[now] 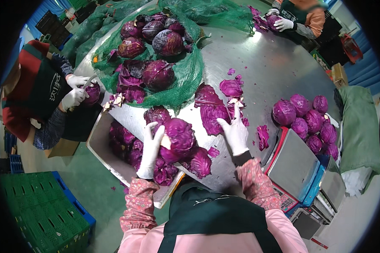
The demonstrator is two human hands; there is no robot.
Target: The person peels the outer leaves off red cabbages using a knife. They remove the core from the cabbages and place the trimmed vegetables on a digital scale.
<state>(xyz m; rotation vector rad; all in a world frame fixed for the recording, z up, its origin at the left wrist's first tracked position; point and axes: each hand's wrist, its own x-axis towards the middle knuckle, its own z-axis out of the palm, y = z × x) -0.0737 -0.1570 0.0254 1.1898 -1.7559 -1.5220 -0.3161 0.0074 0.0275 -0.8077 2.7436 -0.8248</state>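
My left hand [150, 152], in a white glove, grips the side of a red cabbage [179, 139] with a pale cut patch by the thumb. The cabbage is at the table's near edge, above loose purple leaves [198, 162]. To its right, my gloved right hand [235, 131] has thumb and index finger spread apart, the other fingers partly hidden. Its fingertips are beside large loose cabbage leaves [212, 114]. A thin greyish strip shows between them, too small to name. Below my left hand, a pale bin [107, 162] contains cabbage leaves.
Whole cabbages [169, 42] lie on green netting [185, 80] at the far left. Several trimmed cabbages [312, 120] are piled right, behind a scale [293, 164]. A co-worker [33, 92] holds a cabbage at left; another [299, 21] works at far right. Green crates [42, 206] stand lower left.
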